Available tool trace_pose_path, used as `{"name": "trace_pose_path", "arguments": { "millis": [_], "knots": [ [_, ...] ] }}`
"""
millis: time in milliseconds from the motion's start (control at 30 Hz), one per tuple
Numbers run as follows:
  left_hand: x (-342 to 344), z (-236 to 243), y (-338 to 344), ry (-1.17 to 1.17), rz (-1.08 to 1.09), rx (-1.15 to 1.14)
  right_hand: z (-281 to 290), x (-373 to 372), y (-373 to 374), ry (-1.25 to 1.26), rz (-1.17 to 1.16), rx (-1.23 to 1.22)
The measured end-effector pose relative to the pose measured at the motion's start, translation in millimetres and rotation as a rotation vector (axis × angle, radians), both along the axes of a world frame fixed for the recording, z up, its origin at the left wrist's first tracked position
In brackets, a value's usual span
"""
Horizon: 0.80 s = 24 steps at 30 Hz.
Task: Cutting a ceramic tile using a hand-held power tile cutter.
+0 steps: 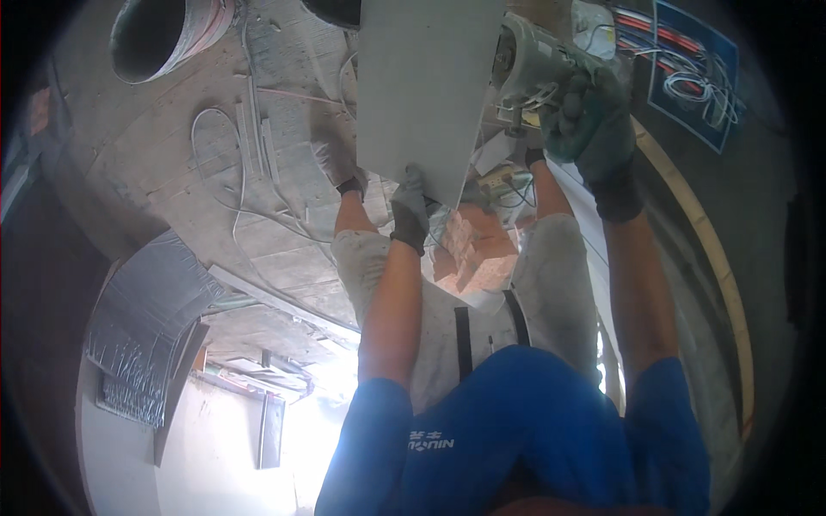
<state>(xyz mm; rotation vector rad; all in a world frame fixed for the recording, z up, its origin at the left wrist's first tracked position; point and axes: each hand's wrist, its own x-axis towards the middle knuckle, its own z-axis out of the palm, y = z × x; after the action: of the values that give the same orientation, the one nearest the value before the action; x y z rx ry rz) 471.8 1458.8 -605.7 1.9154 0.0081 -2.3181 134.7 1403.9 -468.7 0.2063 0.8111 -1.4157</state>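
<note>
Nearest is 1 person in 1 blue short-sleeved shirt (490, 404) and 1 pair of pale grey shorts (555, 284) with 2 black straps (465, 344) hanging over them. Beyond the lap lies 1 heap of reddish-brown, brick-like pieces (477, 245), count unclear.

Hands: 2, both in grey gloves. The left hand (410, 208) has its fingers closed on the lower edge of 1 flat, pale grey, straight-edged panel (426, 90); the fingers behind the panel are hidden. The right hand (594, 129) has its fingers wrapped round 1 grey handheld power tool (538, 64). The panel stands in front of the person, between the feet and the top of the view. The tool is at its right edge; contact between the 2 cannot be told.

Near the right foot: 1 yellowish socket strip (499, 182).

Farther off, left: 1 loose white cable (194, 150) on the grey floor (155, 163) and 1 round, open bucket (200, 34). Farther off, right: 1 blue rectangular sheet (675, 108) bearing red and white cables (684, 84), tangled and uncountable.
</note>
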Motion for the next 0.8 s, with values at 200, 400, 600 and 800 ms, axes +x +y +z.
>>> {"name": "trace_pose_path", "arguments": {
  "millis": [200, 400, 600, 800],
  "knots": [
    [5.2, -5.8, -0.5, -0.141, -0.083, 0.004, 3.4, -17.5, -25.8, 0.076, 0.029, 0.086],
    [4.8, -4.8, -0.4, -0.18, -0.04, -0.056, 12.2, -10.2, -33.5, 0.201, -0.006, 0.257],
    [-2.0, -6.2, 3.7, -0.143, 0.047, -0.127, 16.6, 7.4, -7.9, 0.133, -0.081, 0.203],
    [3.7, -14.3, 5.9, -0.152, -0.033, -0.083, 7.1, 25.2, 23.0, 0.038, -0.188, 0.133]
  ]
}}
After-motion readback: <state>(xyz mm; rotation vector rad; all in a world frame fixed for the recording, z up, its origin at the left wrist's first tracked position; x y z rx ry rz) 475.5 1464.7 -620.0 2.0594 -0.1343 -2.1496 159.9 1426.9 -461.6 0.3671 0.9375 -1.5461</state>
